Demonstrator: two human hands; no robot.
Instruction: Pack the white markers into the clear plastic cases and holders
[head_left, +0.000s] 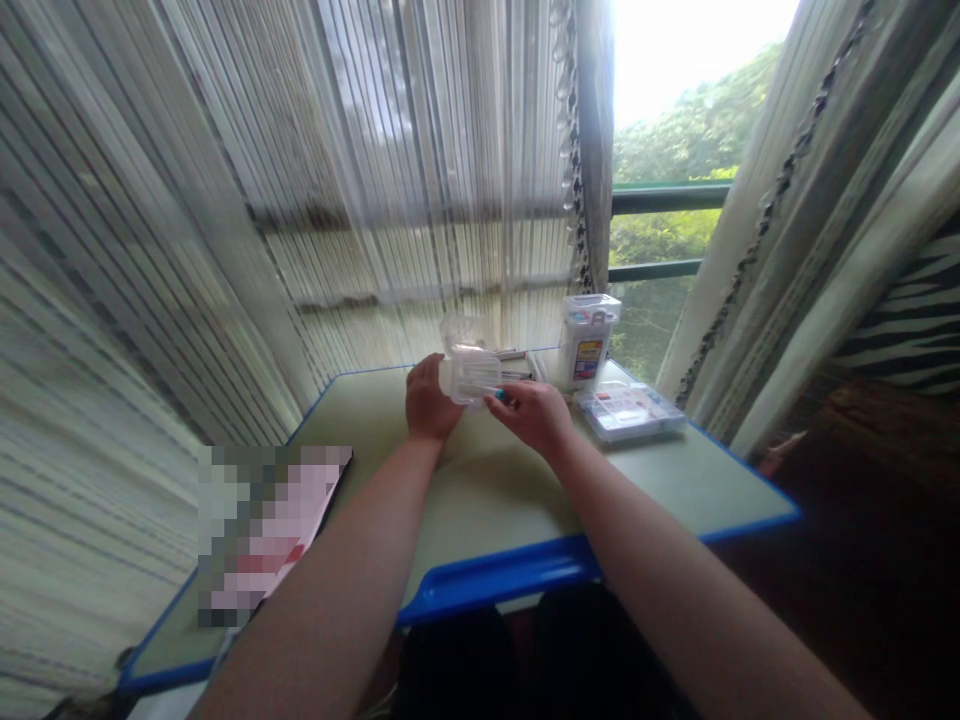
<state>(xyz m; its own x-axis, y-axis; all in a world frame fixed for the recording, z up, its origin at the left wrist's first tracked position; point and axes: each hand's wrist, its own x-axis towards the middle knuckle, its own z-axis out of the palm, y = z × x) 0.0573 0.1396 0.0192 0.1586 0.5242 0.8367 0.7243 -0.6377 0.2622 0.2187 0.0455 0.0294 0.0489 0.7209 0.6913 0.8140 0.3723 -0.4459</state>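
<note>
holding a clear plastic box (pixel 477 378) over a blue-edged table (pixel 495 490), with fingers of the left hand (pixel 431 400) clamped on its left side, pinching a small teal item (pixel 500 395) in the right hand (pixel 536 410), near a tall clear container (pixel 587 345) and flat case (pixel 631 412)

Clear box (pixel 475 384): lid (pixel 463 332) raised, gripped by your left hand (pixel 433 398).
Teal piece (pixel 500 395): small, in your right hand (pixel 537 412), against the box.
</note>
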